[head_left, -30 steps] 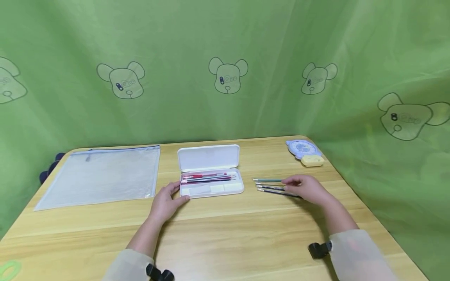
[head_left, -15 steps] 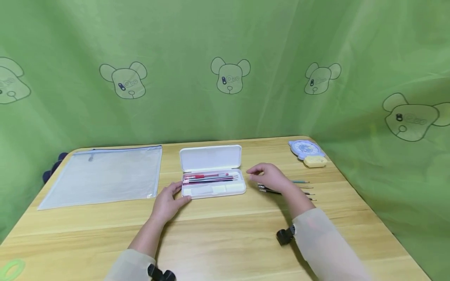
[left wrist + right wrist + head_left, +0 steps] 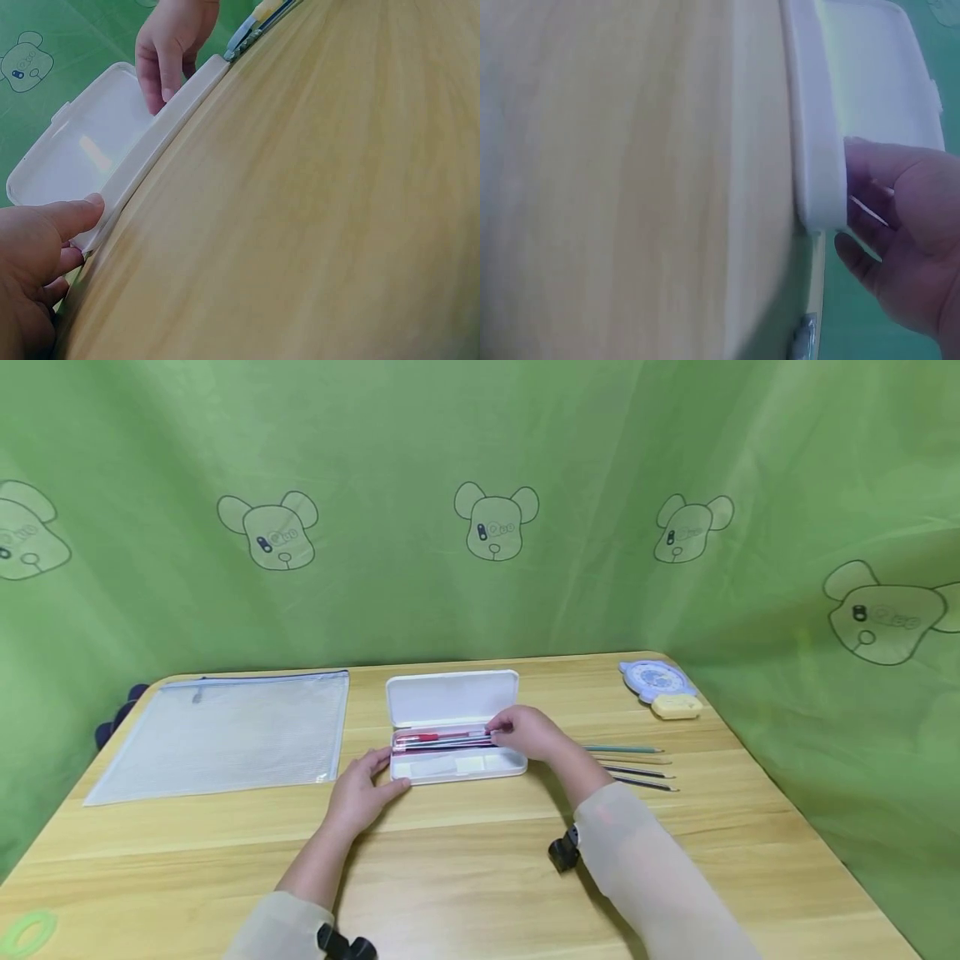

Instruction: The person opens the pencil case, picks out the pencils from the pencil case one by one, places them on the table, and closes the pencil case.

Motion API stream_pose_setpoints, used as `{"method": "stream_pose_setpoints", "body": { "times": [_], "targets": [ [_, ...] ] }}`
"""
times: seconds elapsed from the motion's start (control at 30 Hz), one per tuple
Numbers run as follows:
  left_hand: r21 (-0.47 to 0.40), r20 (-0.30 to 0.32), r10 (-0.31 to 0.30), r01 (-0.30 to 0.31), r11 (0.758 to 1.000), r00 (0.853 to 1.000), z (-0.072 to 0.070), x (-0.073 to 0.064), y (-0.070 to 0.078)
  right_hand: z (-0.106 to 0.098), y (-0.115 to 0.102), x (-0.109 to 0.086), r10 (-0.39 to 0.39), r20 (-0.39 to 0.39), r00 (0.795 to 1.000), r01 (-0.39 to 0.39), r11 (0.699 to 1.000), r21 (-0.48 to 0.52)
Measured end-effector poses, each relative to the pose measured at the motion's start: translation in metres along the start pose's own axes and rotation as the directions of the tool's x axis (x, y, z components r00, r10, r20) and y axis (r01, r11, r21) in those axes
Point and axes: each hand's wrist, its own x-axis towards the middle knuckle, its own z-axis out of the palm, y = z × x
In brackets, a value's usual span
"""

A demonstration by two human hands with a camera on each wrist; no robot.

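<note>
The left hand (image 3: 357, 791) grips the open pencil case (image 3: 452, 697) at its near-left corner; brace it firmly. The right hand (image 3: 528, 732) reaches into the case's right end; whether it pinches anything is unclear. Align the writing tools (image 3: 442, 743) inside lengthwise; loose pencils (image 3: 633, 759) lie right of the case.
</note>
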Motion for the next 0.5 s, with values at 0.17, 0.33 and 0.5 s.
{"method": "stream_pose_setpoints", "body": {
  "times": [0.17, 0.33, 0.5],
  "targets": [
    [-0.004, -0.002, 0.006, -0.006, 1.0, 1.0, 0.0, 0.001, 0.0, 0.001, -0.005, 0.003, 0.016, 0.03, 0.999, -0.013, 0.996, -0.092],
    [-0.005, 0.0, 0.007, -0.007, 1.0, 1.0, 0.0, 0.001, 0.0, 0.001, -0.012, 0.003, 0.04, 0.052, 0.998, -0.034, 0.992, -0.123],
    [-0.009, 0.004, 0.0, 0.0, 1.0, 1.0, 0.0, 0.0, 0.0, 0.002, -0.013, 0.005, 0.054, 0.061, 0.997, -0.048, 0.994, -0.096]
  ]
}}
